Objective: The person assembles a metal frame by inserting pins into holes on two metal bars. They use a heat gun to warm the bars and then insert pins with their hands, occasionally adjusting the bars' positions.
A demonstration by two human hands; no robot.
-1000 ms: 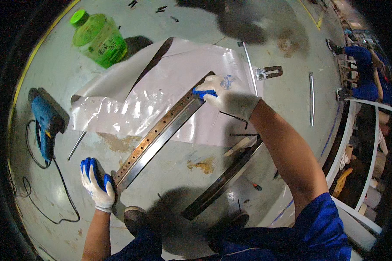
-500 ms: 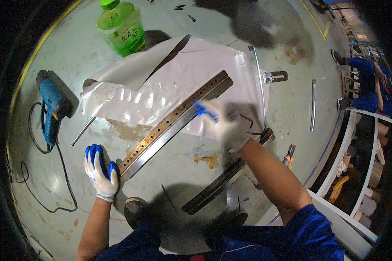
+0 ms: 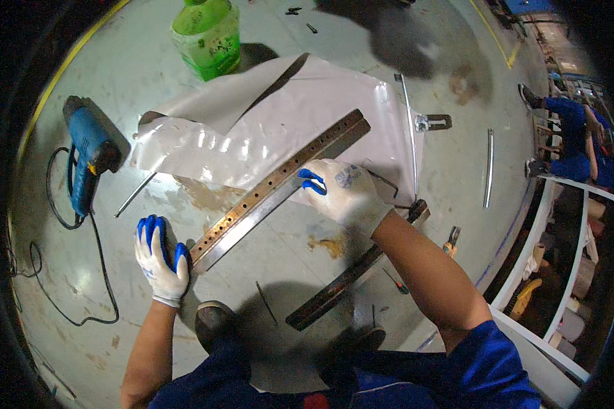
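A long metal bar [image 3: 245, 225] with a row of holes lies slantwise, its far part over a white plastic sheet [image 3: 205, 146]. My left hand [image 3: 162, 262], in a white glove with blue fingertips, rests at the bar's near end. Its fingers are stretched out and the thumb is beside the bar end. My right hand [image 3: 344, 194], gloved alike, is at the bar's right edge past its middle. Its fingers are curled in and the thumb side is pressed close. Whatever they may hold is hidden. A second, darker bar [image 3: 334, 290] lies below my right forearm.
A blue heat gun [image 3: 89, 150] with a cord lies at left, a green jug [image 3: 208, 41] beyond the sheet. Thin rods [image 3: 490, 167], a slotted bracket [image 3: 433, 122], hex keys [image 3: 383, 181] and pliers [image 3: 451, 240] lie at right. A shelf rack [image 3: 552, 273] and another person [image 3: 569, 133] are farther right.
My right hand, blurred before, now shows sharply with its fingers curled by the bar's edge. My left hand stays at the bar's near end. The whole view has shifted slightly.
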